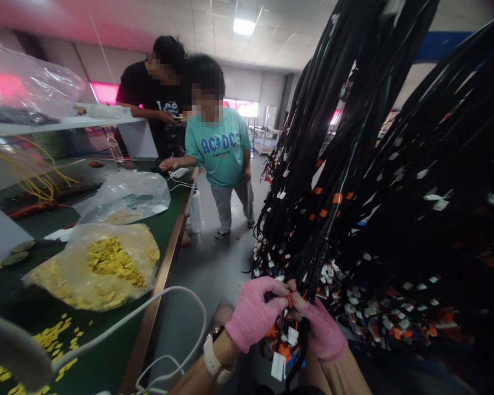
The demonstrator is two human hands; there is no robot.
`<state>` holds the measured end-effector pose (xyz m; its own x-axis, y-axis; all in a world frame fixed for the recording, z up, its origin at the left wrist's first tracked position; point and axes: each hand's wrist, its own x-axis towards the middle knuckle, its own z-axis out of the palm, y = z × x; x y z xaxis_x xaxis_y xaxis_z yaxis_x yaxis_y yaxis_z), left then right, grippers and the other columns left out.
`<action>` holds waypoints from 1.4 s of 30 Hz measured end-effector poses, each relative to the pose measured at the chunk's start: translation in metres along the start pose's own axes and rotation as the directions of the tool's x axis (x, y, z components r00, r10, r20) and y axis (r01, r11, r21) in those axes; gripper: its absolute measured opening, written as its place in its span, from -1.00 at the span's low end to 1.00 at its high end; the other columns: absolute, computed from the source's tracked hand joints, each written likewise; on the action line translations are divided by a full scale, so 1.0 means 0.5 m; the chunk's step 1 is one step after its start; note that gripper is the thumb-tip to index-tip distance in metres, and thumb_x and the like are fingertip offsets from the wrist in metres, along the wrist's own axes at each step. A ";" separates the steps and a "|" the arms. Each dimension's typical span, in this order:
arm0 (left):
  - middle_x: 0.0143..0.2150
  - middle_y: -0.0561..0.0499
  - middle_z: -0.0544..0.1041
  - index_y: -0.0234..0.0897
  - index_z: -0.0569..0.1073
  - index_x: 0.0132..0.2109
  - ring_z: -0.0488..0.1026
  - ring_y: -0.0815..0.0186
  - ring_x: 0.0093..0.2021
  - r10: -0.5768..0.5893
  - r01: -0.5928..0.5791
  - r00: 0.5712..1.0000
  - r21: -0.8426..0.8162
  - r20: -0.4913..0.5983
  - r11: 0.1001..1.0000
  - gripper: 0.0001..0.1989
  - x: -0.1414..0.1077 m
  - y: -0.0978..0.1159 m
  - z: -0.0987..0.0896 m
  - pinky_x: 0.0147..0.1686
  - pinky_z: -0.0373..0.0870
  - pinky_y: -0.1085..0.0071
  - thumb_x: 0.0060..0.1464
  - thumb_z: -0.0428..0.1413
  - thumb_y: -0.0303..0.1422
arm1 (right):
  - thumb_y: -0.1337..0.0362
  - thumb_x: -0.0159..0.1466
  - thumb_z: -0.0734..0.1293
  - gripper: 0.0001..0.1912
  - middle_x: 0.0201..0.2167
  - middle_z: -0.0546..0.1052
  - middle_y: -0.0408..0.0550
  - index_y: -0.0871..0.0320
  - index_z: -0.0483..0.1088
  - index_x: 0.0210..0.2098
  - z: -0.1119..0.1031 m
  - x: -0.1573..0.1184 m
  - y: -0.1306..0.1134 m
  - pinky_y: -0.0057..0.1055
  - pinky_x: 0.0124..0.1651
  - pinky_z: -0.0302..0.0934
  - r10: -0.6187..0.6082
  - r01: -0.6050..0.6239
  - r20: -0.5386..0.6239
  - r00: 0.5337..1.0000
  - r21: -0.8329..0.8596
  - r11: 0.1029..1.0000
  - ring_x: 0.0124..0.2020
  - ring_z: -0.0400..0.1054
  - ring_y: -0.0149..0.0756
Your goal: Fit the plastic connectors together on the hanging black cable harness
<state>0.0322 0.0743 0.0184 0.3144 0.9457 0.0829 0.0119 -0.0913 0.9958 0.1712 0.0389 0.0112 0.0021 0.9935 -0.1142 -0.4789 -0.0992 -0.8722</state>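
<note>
Both my hands wear pink gloves with bare fingertips and meet at the lower middle right. My left hand (260, 311) pinches a small orange piece (289, 300) on the black cables. From the other side my right hand (321, 329) closes its fingers on the same orange piece. Thick bundles of black cable (313, 186) hang behind and above my hands, with orange tags partway up. White labels (278, 366) and orange and blue connectors dangle just below my fingers.
A green workbench (164, 225) with a brown edge runs along the left. It bears an open bag of yellow pieces (111, 263), loose yellow pieces and a white cable (168, 291). Two people stand beyond it. More cable bundles (420, 219) hang at right.
</note>
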 end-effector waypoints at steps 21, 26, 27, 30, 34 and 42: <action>-0.28 0.01 0.45 -0.32 0.38 -0.06 0.35 0.37 -0.35 -0.111 0.214 0.898 -0.203 0.425 0.956 -0.59 0.029 -0.075 -0.026 -0.32 0.31 0.46 -0.07 0.22 -0.30 | 0.21 -0.10 0.54 -0.67 -0.29 0.59 -0.08 0.03 0.57 -0.29 -0.093 -0.007 0.023 -0.28 0.03 0.23 -0.236 0.209 -0.050 0.970 -0.314 0.926 -0.15 0.40 -0.13; -0.31 0.02 0.47 -0.35 0.43 -0.14 0.38 0.31 -0.29 -0.117 0.149 0.940 -0.077 0.321 0.986 -0.74 0.037 -0.060 -0.036 -0.20 0.35 0.38 -0.03 0.12 -0.37 | 0.08 0.07 0.43 -0.74 -0.20 0.60 -0.04 0.08 0.57 -0.31 -0.075 -0.005 -0.008 -0.23 0.08 0.22 -0.113 0.085 -0.069 0.991 -0.328 0.941 -0.06 0.39 -0.08; -0.30 0.01 0.47 -0.36 0.43 -0.15 0.39 0.30 -0.27 -0.107 0.132 0.949 -0.064 0.296 0.989 -0.74 0.038 -0.058 -0.036 -0.18 0.35 0.37 -0.02 0.11 -0.37 | 0.07 0.07 0.42 -0.72 -0.21 0.60 -0.03 0.09 0.57 -0.29 -0.074 -0.004 -0.010 -0.24 0.07 0.22 -0.110 0.078 -0.077 0.991 -0.336 0.939 -0.06 0.40 -0.08; -0.25 -0.01 0.48 -0.38 0.46 -0.17 0.39 0.28 -0.21 -0.081 0.089 0.967 -0.022 0.240 0.996 -0.76 0.041 -0.057 -0.038 -0.12 0.34 0.35 0.01 0.07 -0.36 | 0.08 0.09 0.42 -0.68 -0.22 0.60 -0.03 0.12 0.54 -0.23 -0.083 -0.007 -0.007 -0.22 0.08 0.20 -0.115 0.073 -0.084 0.990 -0.395 0.916 -0.07 0.40 -0.09; -0.20 -0.02 0.50 -0.35 0.42 0.00 0.41 0.25 -0.16 -0.044 0.081 0.954 -0.116 0.297 0.990 -0.63 0.039 -0.065 -0.036 -0.11 0.35 0.33 0.01 0.08 -0.37 | 0.07 0.11 0.40 -0.66 -0.22 0.59 -0.01 0.14 0.49 -0.20 -0.103 -0.011 0.002 -0.18 -0.02 0.26 -0.107 0.043 -0.114 0.988 -0.464 0.885 -0.18 0.43 -0.10; -0.18 -0.02 0.53 -0.32 0.38 0.08 0.43 0.27 -0.16 0.050 0.032 0.933 -0.222 0.355 0.974 -0.44 0.028 -0.061 -0.016 -0.12 0.35 0.37 -0.15 0.00 -0.61 | 0.07 0.12 0.39 -0.61 -0.11 0.56 0.02 0.13 0.46 -0.11 -0.113 -0.021 0.013 -0.15 0.07 0.19 -0.156 0.090 -0.101 0.983 -0.477 0.874 -0.04 0.38 -0.04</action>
<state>0.0288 0.0929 -0.0105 0.6314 0.7671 0.1134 -0.1892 0.0106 0.9819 0.2175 0.0247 -0.0203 0.1655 0.9859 -0.0239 0.0001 -0.0242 -0.9997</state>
